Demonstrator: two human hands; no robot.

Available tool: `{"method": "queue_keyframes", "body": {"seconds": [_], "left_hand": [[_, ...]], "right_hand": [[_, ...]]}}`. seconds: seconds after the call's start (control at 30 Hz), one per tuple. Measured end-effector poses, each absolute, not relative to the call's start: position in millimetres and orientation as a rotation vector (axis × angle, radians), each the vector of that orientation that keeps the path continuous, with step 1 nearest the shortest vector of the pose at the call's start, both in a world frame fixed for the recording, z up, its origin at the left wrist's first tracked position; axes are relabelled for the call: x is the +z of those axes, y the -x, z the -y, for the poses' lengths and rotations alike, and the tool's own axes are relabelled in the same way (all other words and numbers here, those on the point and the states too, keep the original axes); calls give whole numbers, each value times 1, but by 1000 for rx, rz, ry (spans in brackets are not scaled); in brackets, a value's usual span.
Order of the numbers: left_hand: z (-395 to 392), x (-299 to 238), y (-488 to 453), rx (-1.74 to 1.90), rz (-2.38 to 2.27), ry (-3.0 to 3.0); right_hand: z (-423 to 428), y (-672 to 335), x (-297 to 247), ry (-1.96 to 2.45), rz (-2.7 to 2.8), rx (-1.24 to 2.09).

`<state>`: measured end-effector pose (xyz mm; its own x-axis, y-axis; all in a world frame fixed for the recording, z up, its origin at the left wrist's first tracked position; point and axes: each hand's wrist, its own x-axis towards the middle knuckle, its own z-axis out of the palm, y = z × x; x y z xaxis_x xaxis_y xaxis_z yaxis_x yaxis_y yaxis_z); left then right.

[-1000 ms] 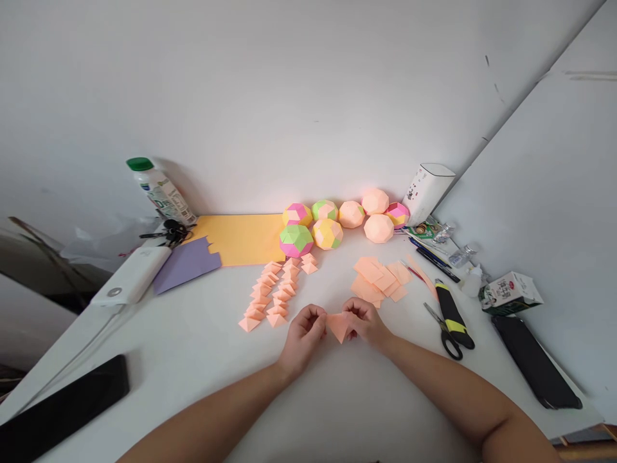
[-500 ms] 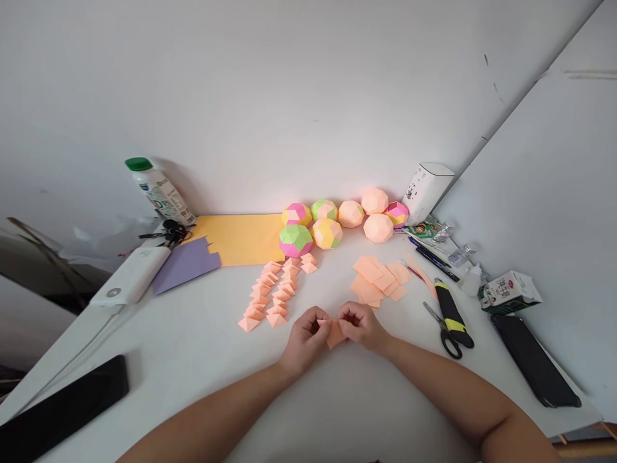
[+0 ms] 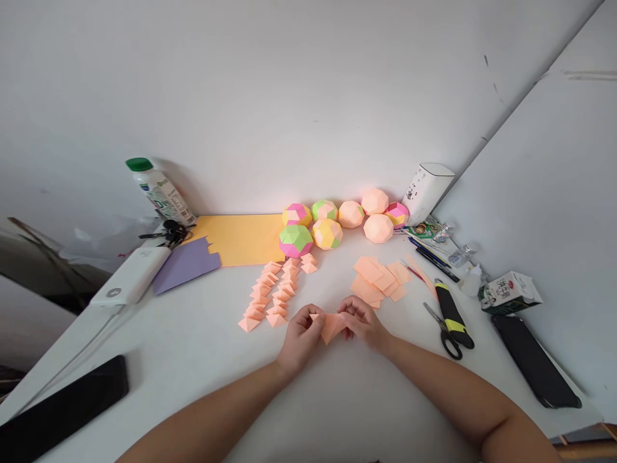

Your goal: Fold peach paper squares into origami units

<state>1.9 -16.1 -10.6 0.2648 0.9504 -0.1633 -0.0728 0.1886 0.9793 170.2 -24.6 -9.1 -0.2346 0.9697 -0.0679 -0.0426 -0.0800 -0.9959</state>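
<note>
My left hand [image 3: 299,334] and my right hand [image 3: 362,324] meet over the white table [image 3: 202,360], both pinched on one small peach folded paper piece [image 3: 331,326]. Just behind my left hand lie two rows of several folded peach units [image 3: 272,292]. A loose pile of flat peach paper squares [image 3: 378,278] sits beyond my right hand. Several paper polyhedron balls [image 3: 337,222], some multicoloured and some peach, stand along the wall.
Scissors [image 3: 446,328], a yellow-black cutter [image 3: 450,308] and pens lie at the right, with a milk carton [image 3: 509,291] and a black phone [image 3: 535,370]. Orange [image 3: 241,236] and purple [image 3: 186,263] sheets, a white power bank [image 3: 130,276], keys and a bottle [image 3: 159,190] sit left. A black device [image 3: 62,408] lies front left.
My fingers have shifted on the peach piece, turning and refolding it between both hands. The hands stay in the same spot; nothing else on the table has moved.
</note>
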Motion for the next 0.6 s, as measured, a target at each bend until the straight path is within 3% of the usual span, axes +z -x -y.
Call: {"method": "queue_keyframes", "body": {"seconds": [0.6], "left_hand": [[17, -9, -4, 927, -1031, -1049]], "right_hand": [[24, -171, -11, 1126, 1280, 1448]]}}
